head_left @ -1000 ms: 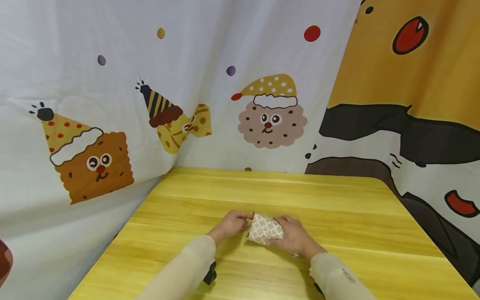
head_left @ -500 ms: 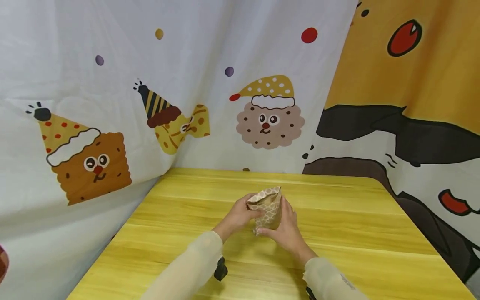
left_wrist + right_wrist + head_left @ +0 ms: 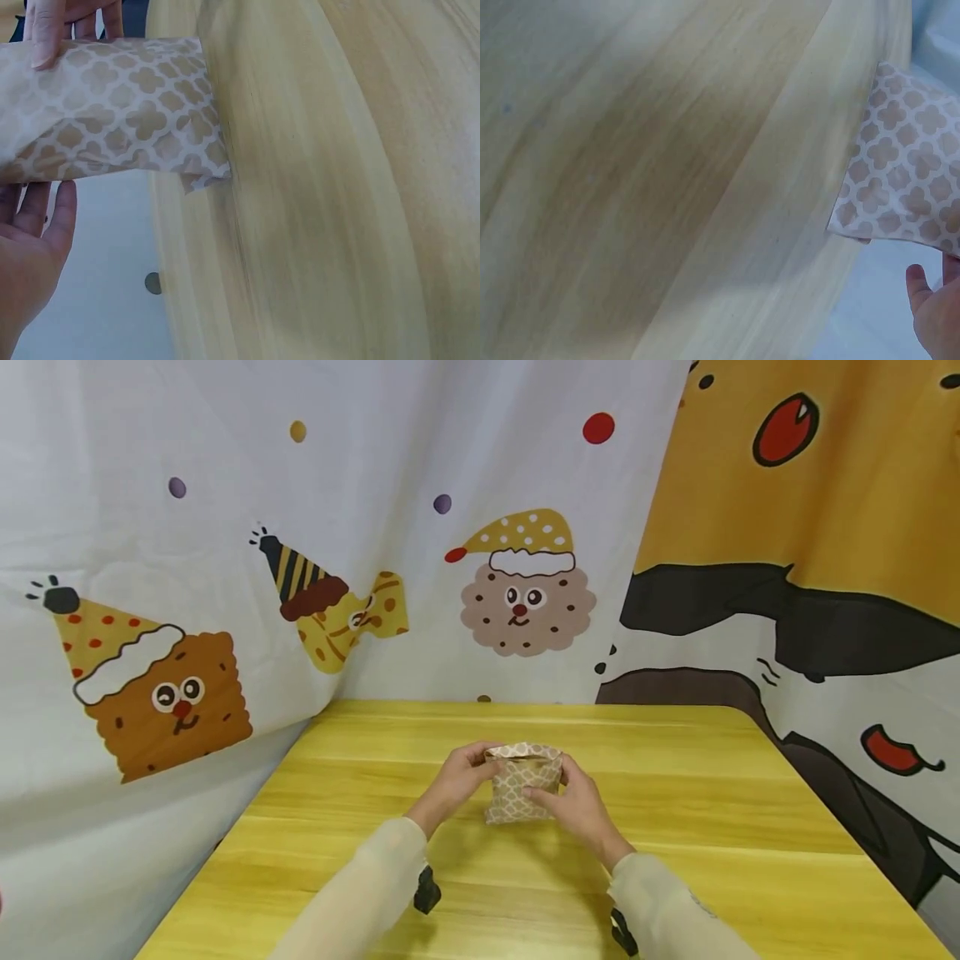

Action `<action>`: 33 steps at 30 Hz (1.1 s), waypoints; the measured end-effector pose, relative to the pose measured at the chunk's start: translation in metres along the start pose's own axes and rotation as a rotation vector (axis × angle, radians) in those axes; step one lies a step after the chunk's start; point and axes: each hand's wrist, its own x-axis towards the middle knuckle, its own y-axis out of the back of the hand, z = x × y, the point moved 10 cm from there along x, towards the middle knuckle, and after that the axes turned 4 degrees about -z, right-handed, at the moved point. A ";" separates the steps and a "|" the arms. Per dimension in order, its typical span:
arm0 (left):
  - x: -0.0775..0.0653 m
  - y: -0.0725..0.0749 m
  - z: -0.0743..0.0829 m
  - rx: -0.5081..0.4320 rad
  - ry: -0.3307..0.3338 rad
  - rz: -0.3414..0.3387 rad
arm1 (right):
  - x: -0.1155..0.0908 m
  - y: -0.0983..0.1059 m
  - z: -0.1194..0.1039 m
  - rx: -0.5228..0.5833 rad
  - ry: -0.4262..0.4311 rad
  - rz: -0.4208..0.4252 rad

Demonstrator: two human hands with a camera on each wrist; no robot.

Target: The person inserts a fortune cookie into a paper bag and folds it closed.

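Patterned bag (image 3: 517, 802) — mouth (image 3: 525, 751) visible only in head view.

Patterned bag (image 3: 127, 112) — cropped in both wrist views — its inside unclear.

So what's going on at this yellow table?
A person is holding a small tan-and-white patterned bag upright with both hands. The left hand pinches it by its upper left edge, and the right hand holds the right side, thumb across the front. The bag's top shows a narrow gap, but what's inside, if anything, isn't visible. Whether its bottom touches the table is hard to tell.
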 end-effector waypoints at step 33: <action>0.002 0.001 0.012 -0.142 -0.020 0.059 | 0.000 0.006 -0.019 0.111 0.035 -0.058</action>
